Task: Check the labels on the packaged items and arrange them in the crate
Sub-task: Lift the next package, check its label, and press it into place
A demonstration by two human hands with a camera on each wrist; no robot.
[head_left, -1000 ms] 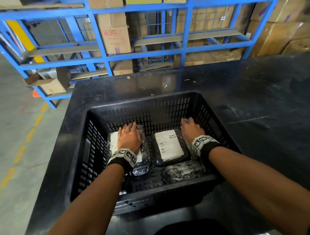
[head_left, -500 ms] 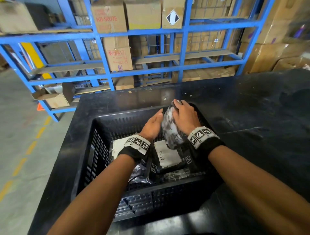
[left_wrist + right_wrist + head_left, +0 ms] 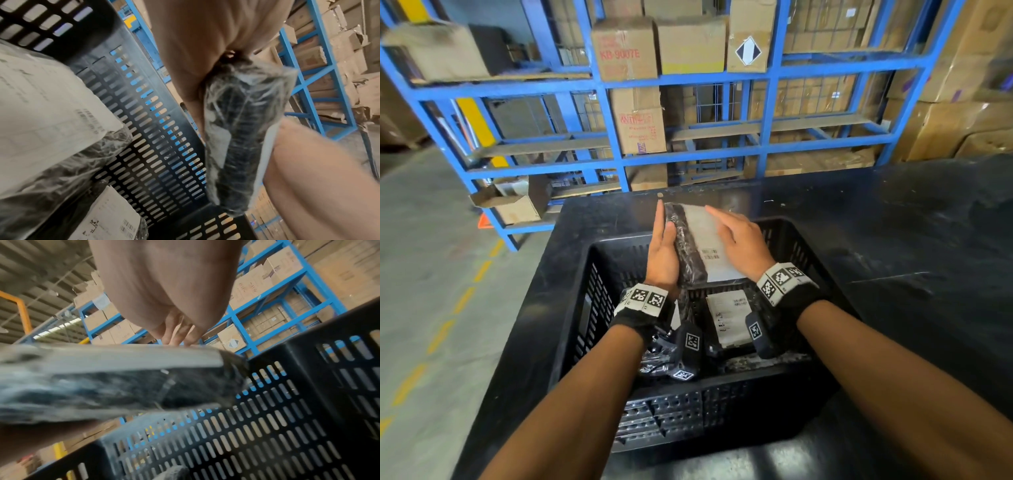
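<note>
Package (image 3: 693, 240) raised above crate (image 3: 571, 301), label up

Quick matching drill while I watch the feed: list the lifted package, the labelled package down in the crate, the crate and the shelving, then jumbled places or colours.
1. lifted package
2. labelled package
3. crate
4. shelving

a. blue frame behind the table
b. black, slotted walls, on the table
c. held between left hand and right hand
d. lying on the crate floor

Pairs: 1-c, 2-d, 3-b, 4-a
</note>
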